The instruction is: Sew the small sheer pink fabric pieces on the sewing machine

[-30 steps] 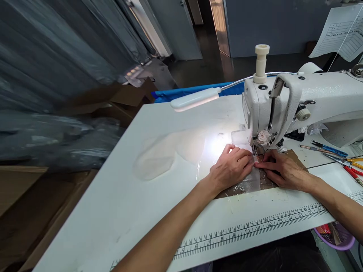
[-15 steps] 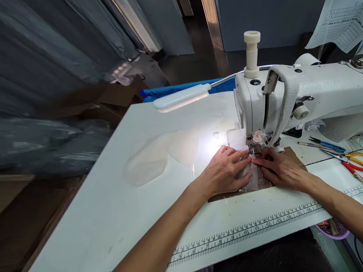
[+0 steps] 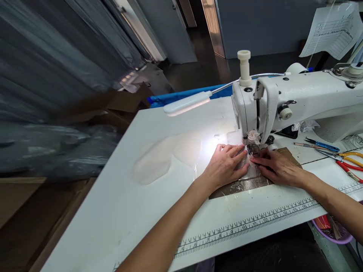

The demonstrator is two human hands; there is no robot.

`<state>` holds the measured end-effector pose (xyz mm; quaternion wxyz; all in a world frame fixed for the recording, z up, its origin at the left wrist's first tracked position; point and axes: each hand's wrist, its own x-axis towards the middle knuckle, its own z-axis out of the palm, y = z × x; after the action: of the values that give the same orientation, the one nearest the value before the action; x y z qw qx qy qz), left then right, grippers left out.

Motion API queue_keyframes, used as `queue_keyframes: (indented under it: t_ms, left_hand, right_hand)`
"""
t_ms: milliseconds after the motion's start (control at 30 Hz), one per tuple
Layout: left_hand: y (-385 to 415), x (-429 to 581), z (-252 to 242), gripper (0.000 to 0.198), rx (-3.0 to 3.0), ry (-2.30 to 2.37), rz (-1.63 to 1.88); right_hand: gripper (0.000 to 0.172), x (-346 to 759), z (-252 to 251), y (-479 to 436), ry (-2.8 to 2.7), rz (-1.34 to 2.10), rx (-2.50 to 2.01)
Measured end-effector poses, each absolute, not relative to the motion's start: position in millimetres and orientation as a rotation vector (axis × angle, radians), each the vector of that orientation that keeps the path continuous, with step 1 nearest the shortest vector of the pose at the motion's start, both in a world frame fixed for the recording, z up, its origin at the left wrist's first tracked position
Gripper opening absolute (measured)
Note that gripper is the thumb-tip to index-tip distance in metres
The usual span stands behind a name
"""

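Observation:
A thin, whitish sheer fabric strip [image 3: 252, 172] lies under the presser foot [image 3: 253, 149] of a white sewing machine [image 3: 309, 94]. My left hand [image 3: 225, 165] rests flat on the strip's left side, fingers stretched towards the foot. On the right, my right hand [image 3: 276, 168] presses beside the strip, its index finger stretched out near the foot and its thumb apart. Beneath both hands is a brown sheet [image 3: 227, 190], taped to the table. The needle tip and the fabric under my fingers are hidden.
A lamp [image 3: 187, 104] lights the sewing spot. Pale fabric pieces [image 3: 154, 164] lie to the left on the white table [image 3: 113, 211]. Scissors [image 3: 330, 155] and blue tweezers [image 3: 323, 144] lie at the right. A printed ruler [image 3: 255, 226] runs along the front edge, above a purple basket [image 3: 340, 238].
The fabric strip has slid away from me under the presser foot, so less of it shows on the near side. Both hands stay beside the foot. The camera view has shifted slightly.

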<state>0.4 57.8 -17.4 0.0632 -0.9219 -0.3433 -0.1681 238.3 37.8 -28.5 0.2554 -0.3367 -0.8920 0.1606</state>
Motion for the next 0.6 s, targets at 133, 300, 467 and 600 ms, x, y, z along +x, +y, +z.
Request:
queue_keyframes:
  t_ms: [133,300,467,600]
  left_hand:
    - [60.6,-5.7,-11.4,0.031,-2.745,-1.003,-0.653]
    - [60.6,-9.2,-1.4,0.02,-2.772,-0.886,-0.878]
    - [50.1,1.3,-6.2,0.021,-2.95,-0.618,-0.877]
    - [47.9,3.7,-10.5,0.018,-3.043,-0.557,-0.916]
  right_hand:
    - [0.035,241.5,-18.9,41.7,-2.244,0.625,-1.065]
    - [0.031,241.8,-15.3,46.9,-2.017,0.644,-1.142]
    - [0.032,240.0,-23.3,43.2,-2.102,0.584,-1.134]
    - [0.036,239.9,-30.8,39.5,-2.353,0.401,-0.972]
